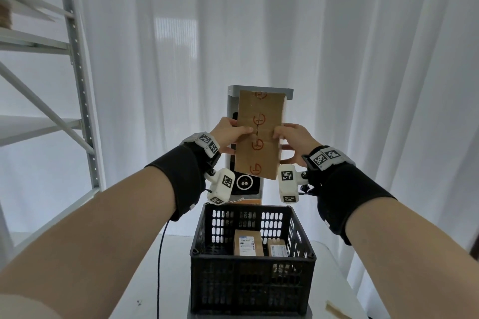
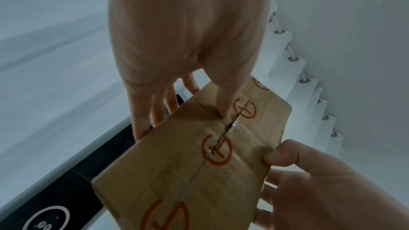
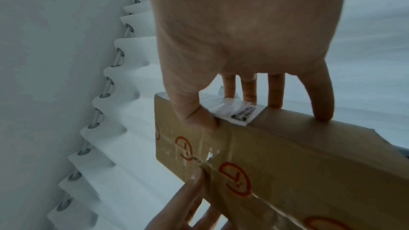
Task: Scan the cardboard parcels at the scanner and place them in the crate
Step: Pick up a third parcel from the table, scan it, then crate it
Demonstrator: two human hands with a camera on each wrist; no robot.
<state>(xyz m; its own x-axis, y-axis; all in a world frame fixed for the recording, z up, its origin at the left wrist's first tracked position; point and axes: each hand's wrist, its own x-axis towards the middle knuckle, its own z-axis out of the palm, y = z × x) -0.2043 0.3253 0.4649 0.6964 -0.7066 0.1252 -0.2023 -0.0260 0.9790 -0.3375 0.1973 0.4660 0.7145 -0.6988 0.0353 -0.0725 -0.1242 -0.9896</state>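
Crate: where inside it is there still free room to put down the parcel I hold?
In the black crate, two labelled parcels crowd the centre and right. Its left part, between the left wall and the nearer parcel, looks bare.

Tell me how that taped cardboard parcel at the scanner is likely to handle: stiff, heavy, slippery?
Probably stiff: the cardboard parcel keeps flat faces and straight edges, pinched only at its sides by the left hand and right hand. Likely light, since thumbs and fingertips hold it upright. The glossy tape along its seam could be slightly slippery.
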